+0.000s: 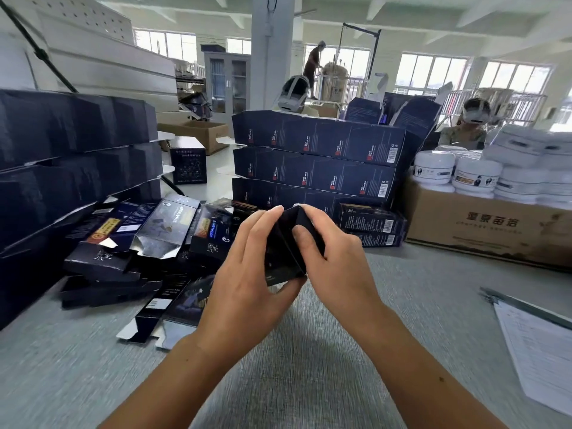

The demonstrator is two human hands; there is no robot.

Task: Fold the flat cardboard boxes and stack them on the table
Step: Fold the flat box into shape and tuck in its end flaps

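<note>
Head view: small dark cardboard box (283, 249) held above grey table (309, 351), mid-frame, partly opened, one edge toward camera. Left hand (247, 267) curled round its left side, thumb under bottom corner; right hand (337, 255) gripping right side, thumb on front panel. Step in hand, likely: squaring box, closing end flaps. Next calls for tucking flaps, then setting box on stacked dark folded boxes (315, 162) behind; heap of flat dark cardboard blanks (139, 239) lies at left

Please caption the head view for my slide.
Left hand and right hand hold a dark box beside flat boxes.
</note>
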